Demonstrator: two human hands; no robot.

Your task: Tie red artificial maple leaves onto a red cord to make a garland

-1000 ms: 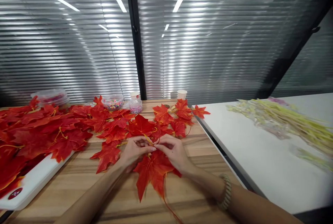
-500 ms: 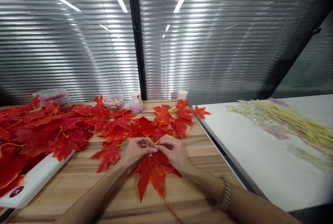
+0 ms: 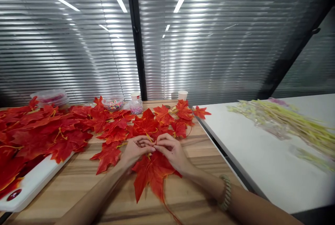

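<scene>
Leaf (image 3: 151, 178), big and red, sits at the near middle of the wooden table (image 3: 74, 176). Above that part of the table, the left hand (image 3: 134, 152) seems to pinch a yellow stem (image 3: 149, 137), and the right hand (image 3: 174, 153) a thin red string (image 3: 156, 141). Fingers and thumbs are almost closed. The leaf should be light, soft and bendy, but could crease, so its stem end is best to hold.
</scene>
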